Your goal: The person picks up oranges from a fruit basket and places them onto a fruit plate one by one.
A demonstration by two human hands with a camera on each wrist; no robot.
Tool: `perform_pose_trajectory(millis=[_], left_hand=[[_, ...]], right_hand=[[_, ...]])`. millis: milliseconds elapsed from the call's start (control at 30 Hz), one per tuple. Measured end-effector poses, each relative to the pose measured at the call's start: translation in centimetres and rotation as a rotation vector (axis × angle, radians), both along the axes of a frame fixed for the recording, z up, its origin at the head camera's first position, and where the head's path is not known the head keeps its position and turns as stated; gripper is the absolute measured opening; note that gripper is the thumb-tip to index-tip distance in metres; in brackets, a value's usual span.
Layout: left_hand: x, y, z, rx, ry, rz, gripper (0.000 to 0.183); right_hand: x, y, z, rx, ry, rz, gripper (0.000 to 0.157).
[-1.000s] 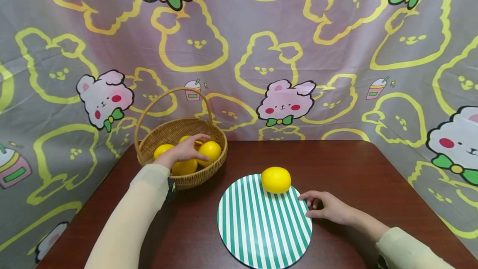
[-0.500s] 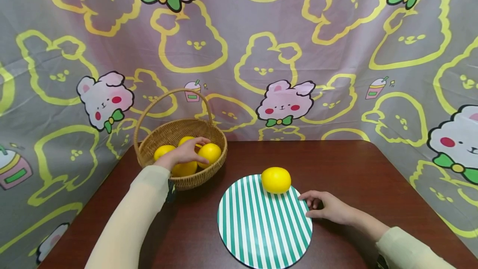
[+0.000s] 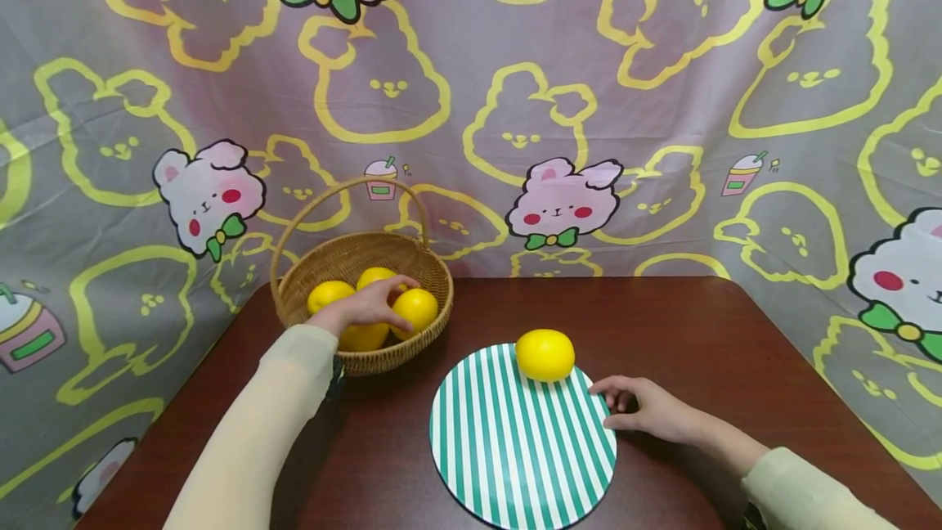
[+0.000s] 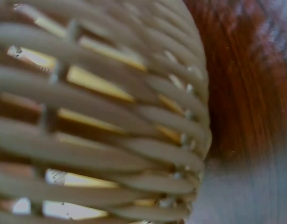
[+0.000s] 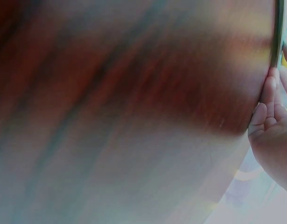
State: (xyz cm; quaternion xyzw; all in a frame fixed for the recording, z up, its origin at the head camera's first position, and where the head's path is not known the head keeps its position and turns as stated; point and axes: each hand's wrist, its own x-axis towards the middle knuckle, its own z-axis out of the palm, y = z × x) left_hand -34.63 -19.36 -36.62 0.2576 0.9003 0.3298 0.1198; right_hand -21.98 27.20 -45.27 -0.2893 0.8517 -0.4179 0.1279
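In the head view a wicker basket with a tall handle holds several yellow lemons. My left hand reaches in over its near rim and grips the rightmost lemon, thumb in front, fingers over the far side. Another lemon lies left of the hand, and one is partly hidden under it. A single lemon sits on the far part of a round green-and-white striped plate. My right hand rests at the plate's right rim, fingers bent loosely, index fingertip and thumb touching the edge.
The basket's weave fills most of the left wrist view, with yellow showing through the gaps. A dark brown wooden table carries everything. Behind it hangs a grey cloth with cartoon bunnies.
The basket and its handle have tipped slightly rightward, and the rightmost lemon sits a little lower with the left hand on it. The right hand and plate have stayed put.
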Motion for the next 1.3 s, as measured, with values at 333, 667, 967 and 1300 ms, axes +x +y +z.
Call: perform_pose_trajectory(millis=[333,667,967,1300], left_hand=[[0.03,0.41,-0.27,-0.11,0.039,-0.016,0.084],[0.14,0.88,-0.36,-0.125,0.06,-0.046,0.083],[0.18,0.38,-0.01,-0.108,0.083,-0.015,0.076],[0.47,0.56,0.26,-0.094,0.122,-0.006,0.078]], right_hand=[[-0.08,0.25,-0.24,0.023,0.008,-0.004,0.04],[-0.2,0.31,-0.28,0.028,0.007,-0.011,0.039],[-0.15,0.35,-0.57,0.031,0.004,-0.012,0.039],[-0.12,0.35,-0.59,0.029,0.006,-0.016,0.039]])
